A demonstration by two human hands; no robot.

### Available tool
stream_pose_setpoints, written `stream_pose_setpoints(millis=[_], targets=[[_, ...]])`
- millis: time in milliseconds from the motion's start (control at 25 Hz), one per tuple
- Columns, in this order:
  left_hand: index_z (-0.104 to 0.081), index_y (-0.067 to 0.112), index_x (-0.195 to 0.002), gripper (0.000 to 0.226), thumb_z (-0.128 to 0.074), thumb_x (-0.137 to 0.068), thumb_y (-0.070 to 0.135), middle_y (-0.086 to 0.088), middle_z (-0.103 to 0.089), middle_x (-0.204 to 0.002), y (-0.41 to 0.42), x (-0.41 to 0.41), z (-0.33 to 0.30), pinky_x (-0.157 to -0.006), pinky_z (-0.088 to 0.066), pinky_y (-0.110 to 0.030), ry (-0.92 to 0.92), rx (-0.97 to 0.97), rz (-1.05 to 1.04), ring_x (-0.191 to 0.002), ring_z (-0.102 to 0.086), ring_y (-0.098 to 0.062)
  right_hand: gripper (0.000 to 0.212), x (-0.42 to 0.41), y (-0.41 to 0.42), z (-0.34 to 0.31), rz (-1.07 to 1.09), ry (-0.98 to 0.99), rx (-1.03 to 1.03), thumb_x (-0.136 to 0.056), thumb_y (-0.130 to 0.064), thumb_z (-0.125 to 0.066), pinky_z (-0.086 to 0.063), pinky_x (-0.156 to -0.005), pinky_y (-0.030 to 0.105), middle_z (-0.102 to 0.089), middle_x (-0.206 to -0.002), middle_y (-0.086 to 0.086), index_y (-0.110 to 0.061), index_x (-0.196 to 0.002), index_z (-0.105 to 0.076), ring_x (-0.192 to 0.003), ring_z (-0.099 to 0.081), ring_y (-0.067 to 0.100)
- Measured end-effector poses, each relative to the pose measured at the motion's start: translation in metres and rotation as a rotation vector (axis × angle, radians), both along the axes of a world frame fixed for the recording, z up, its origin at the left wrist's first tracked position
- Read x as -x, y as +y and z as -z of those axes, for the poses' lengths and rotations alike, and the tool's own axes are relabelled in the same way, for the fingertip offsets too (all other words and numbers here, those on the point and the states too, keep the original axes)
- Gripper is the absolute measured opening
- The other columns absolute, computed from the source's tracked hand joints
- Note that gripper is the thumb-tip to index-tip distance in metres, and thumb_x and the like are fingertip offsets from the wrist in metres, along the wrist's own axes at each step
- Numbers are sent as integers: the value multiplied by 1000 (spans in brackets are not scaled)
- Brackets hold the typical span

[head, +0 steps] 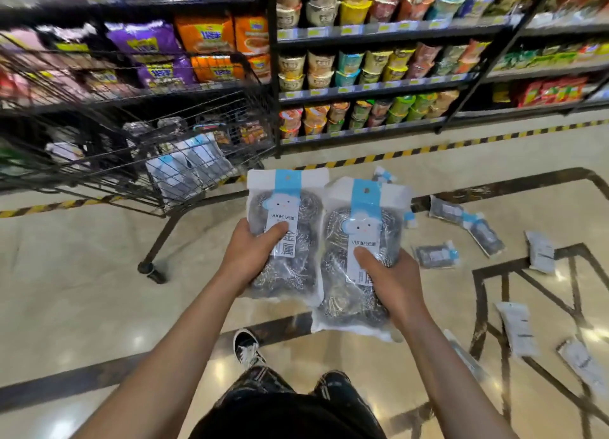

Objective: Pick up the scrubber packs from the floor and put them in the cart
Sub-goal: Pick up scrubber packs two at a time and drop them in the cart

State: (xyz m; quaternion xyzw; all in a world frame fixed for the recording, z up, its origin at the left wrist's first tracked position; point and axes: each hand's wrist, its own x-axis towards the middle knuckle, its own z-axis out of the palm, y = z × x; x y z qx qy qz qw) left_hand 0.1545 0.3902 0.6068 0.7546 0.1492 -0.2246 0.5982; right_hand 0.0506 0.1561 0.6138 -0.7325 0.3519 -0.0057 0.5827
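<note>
Beside cart (138,132) — left hand (250,257) grips pack (286,214) | right hand (392,280) grips pack (359,240)

Bare forearms, no sleeves; dark patterned trousers (263,386); black-and-white sneaker (246,348); black top (286,419).

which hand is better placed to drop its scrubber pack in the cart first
Left. The left hand holds its pack on the side nearer the cart; the right hand and its pack sit farther away.
</note>
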Motion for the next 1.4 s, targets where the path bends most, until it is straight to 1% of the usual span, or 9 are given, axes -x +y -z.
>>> stream_pose_setpoints(millis=[200, 400, 640, 720, 920, 1160, 1240, 1320, 1400], targets=[[-63, 26, -121, 76, -78, -62, 71, 6, -78, -108, 110, -76, 5, -90, -60, -49, 10, -15, -153, -95, -76, -19, 15, -105, 102, 0, -126, 5, -29, -86, -35, -81, -48, -57, 12, -71, -84, -17, -30, -90, -67, -76, -66, -3], [-66, 28, -120, 92, -80, -48, 84, 5, -78, -107, 181, -137, 13, -88, -61, -52, 7, 16, -251, -95, -76, -22, 22, -183, 168, 0, -186, 5, -1, -82, -40, -83, -51, -66, 29, -77, -92, -7, -28, -94, -70, -81, -71, 10], [-70, 22, -108, 39, -77, -82, 48, 2, -80, -100, 222, -208, 4, -83, -61, -40, -24, 61, -333, -88, -78, -16, 36, -288, 211, 1, -301, -6, 55, -79, -46, -83, -59, -81, 40, -78, -98, -6, -25, -107, -71, -89, -74, 16], [-64, 22, -110, 40, -78, -82, 48, 0, -78, -101, 228, -243, 7, -85, -60, -41, 3, 90, -374, -91, -76, -19, 41, -330, 219, 6, -320, -2, 67, -77, -48, -83, -61, -85, 45, -78, -98, -7, -25, -108, -71, -89, -74, 16], [-59, 22, -109, 43, -76, -83, 52, -1, -72, -106, 234, -356, 24, -84, -55, -38, 23, 40, -395, -96, -70, -23, 16, -448, 224, 17, -357, 1, 98, -84, -36, -83, -62, -83, 45, -78, -92, -11, -31, -94, -72, -84, -75, 12], [-63, 18, -126, 103, -75, -51, 87, 2, -76, -110, 236, -470, 90, -92, -59, -49, 95, 2, -380, -101, -73, -22, 15, -579, 228, 46, -422, 75, 169, -85, -38, -81, -60, -78, 36, -76, -88, -13, -30, -95, -73, -82, -73, 6], [-69, 19, -122, 81, -78, -65, 76, 6, -78, -102, 236, -498, 99, -88, -62, -42, 122, 23, -378, -93, -76, -14, 14, -616, 230, 63, -485, 120, 206, -86, -38, -80, -57, -75, 32, -75, -87, -11, -31, -96, -73, -83, -73, 7], [-70, 15, -123, 46, -76, -88, 44, 10, -76, -95, 236, -517, 110, -71, -61, -21, 155, 59, -399, -79, -74, 0, 20, -644, 230, 83, -527, 151, 229, -86, -38, -80, -57, -77, 30, -75, -90, -8, -28, -103, -77, -83, -72, 6], [-65, 10, -127, 46, -76, -91, 36, 5, -74, -100, 239, -544, 154, -55, -53, -13, 235, 65, -394, -83, -73, -6, 27, -676, 233, 124, -566, 216, 275, -85, -40, -80, -56, -76, 27, -75, -90, -8, -23, -106, -78, -80, -71, 5]])
